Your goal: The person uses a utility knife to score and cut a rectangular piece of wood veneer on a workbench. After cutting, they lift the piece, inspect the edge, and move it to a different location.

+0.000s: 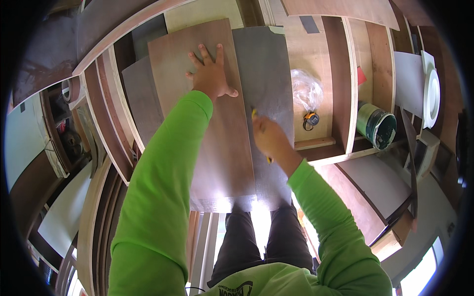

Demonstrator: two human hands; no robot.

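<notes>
My left hand (pixel 209 75) lies flat with fingers spread on a long brown wood-grain panel (pixel 212 133), near its far end. That panel rests on top of a dark grey sheet (pixel 266 69), which shows along its right side. Closed in my right hand (pixel 270 140) is a yellow utility knife (pixel 255 113); its front end points away from me, close to the brown panel's right edge. The blade tip is too small to make out. Another grey piece (pixel 140 91) sticks out to the left of the panel.
Open wooden cabinet frames lie beneath and around the sheets. In the right compartments are crumpled clear plastic (pixel 307 89), a tape measure (pixel 310 119) and a green can (pixel 377 126). A round white lid (pixel 431 98) stands at far right. A tape roll (pixel 70 92) is at left.
</notes>
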